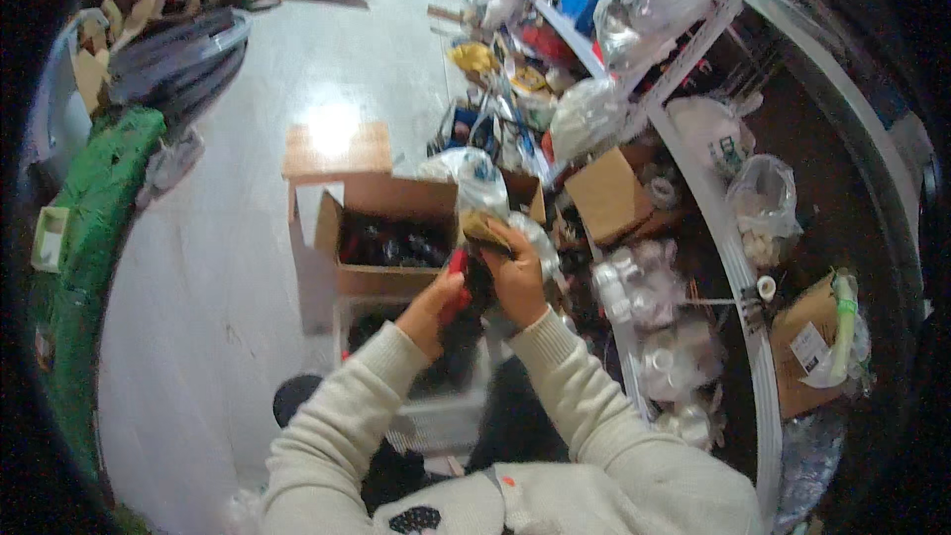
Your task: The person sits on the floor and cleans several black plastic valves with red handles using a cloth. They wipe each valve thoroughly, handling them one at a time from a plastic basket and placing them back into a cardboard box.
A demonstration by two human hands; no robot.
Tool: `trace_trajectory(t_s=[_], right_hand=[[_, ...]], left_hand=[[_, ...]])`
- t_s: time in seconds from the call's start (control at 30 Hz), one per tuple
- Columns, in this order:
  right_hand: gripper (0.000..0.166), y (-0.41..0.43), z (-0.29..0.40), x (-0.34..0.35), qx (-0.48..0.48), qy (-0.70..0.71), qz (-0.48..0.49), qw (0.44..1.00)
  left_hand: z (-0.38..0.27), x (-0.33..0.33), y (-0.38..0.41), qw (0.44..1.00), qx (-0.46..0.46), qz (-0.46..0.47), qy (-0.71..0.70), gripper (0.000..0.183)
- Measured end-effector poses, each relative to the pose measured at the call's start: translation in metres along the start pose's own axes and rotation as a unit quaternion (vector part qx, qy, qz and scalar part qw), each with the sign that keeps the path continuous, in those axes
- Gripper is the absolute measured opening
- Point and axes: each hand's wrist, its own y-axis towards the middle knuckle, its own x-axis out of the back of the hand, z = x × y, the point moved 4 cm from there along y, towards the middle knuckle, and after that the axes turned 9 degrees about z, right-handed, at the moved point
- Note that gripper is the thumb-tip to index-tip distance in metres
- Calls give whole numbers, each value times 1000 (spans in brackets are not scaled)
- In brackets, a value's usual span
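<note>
My left hand (pixel 433 312) is closed around a red object (pixel 458 275), perhaps a tool handle; the fingers hide most of it. Close beside it, my right hand (pixel 516 275) grips a tan, brownish object (pixel 481 229), whose kind I cannot tell. The two objects are near each other; whether they touch is unclear. Just beyond my left hand stands an open cardboard box (pixel 394 282) with dark, shiny items and bits of red inside. Below both hands is a white plastic crate (pixel 438 412) with dark contents, partly hidden by my arms.
Metal shelving (pixel 743 297) curves along the right, holding plastic bags and a cardboard piece (pixel 810 357). Piled bags and mixed goods (pixel 520 74) lie at the upper right. A green wrapped bundle (pixel 96 238) lies at the left, below a tub of dark material (pixel 178 59).
</note>
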Motion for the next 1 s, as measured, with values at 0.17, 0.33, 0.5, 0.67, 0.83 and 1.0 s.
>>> trace_trajectory(t_s=[0.17, 0.33, 0.5, 0.67, 0.83, 1.0], right_hand=[[23, 15, -30, 16, -58, 7, 48, 997], [32, -13, -1, 4, -170, 555, 41, 813], [43, -45, 3, -45, 73, -173, 147, 971], [37, -24, -22, -20, 5, -115, 23, 993], [36, -28, -41, -16, -62, 223, 9, 973], [27, -35, -168, 21, -284, 34, -10, 958]], left_hand=[[-12, -1, -8, 996, 16, 48, -68, 41], [-38, 6, -9, 996, -86, 22, -26, 32], [-23, 22, -7, 990, -53, -45, -127, 31], [-9, 14, 2, 982, -84, -170, 27, 28], [-8, 12, 5, 990, -74, -122, 6, 30], [-16, 2, 11, 991, -61, -99, -66, 29]])
